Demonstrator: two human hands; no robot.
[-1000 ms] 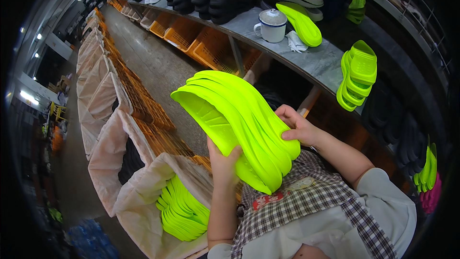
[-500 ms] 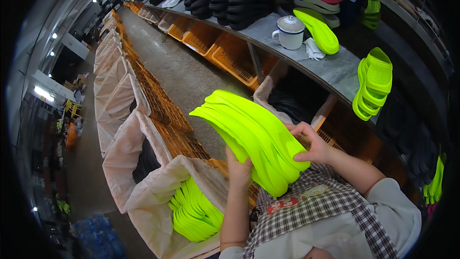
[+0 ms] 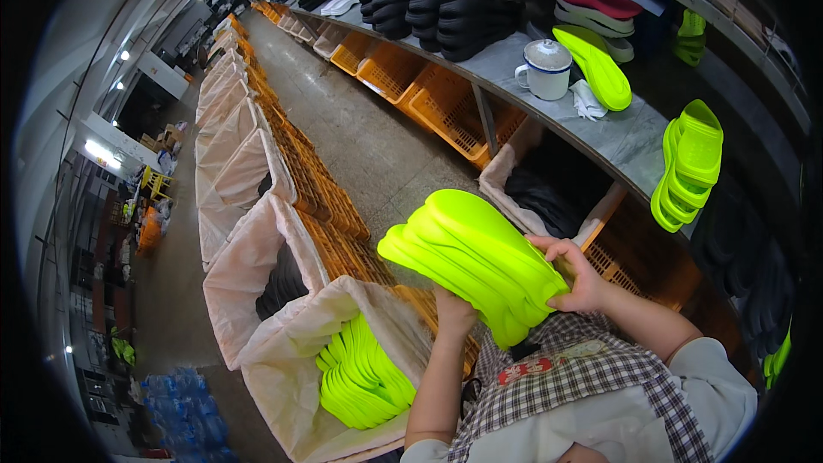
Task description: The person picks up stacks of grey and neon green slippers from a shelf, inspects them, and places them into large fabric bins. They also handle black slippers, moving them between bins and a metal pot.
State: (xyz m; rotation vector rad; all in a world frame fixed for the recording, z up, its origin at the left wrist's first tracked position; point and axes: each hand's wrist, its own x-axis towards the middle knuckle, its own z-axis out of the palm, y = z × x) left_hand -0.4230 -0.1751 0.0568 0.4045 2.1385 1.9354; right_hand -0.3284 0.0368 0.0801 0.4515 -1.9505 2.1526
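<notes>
Left hand (image 3: 456, 312) and right hand (image 3: 581, 279) are clamped on a stack of neon-green soles (image 3: 480, 261), right of the cloth-lined basket (image 3: 279, 369). Inside that basket lie loose green soles (image 3: 364, 377).

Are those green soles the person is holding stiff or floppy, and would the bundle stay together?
The green soles probably flex a little, since they look like moulded foam. Their layers might slide apart: no band shows, only the left hand and right hand holding them.

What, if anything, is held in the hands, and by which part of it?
A stack of neon yellow-green shoe soles: the right hand grips its right end; the left hand, partly hidden, holds its lower edge.
</notes>
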